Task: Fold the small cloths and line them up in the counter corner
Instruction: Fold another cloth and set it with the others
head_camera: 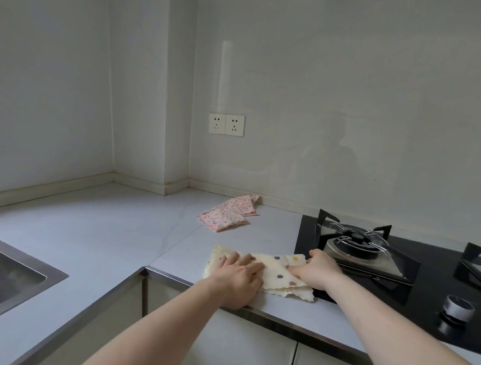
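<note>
A cream cloth with coloured dots (pixel 276 266) lies near the counter's front edge, just left of the hob. My left hand (pixel 239 279) presses flat on its left part with the fingers spread. My right hand (pixel 316 270) holds the cloth's right edge, fingers curled onto the fabric. A pink dotted cloth (pixel 229 213) lies folded farther back, close to the wall. The counter corner (pixel 151 183) is behind it to the left.
A black gas hob (pixel 375 262) with a burner and pan support sits directly right of the cloth, its knob (pixel 455 311) near the front. A steel sink (pixel 14 275) is sunk into the counter at far left. Two wall sockets (pixel 227 125) sit above the pink cloth.
</note>
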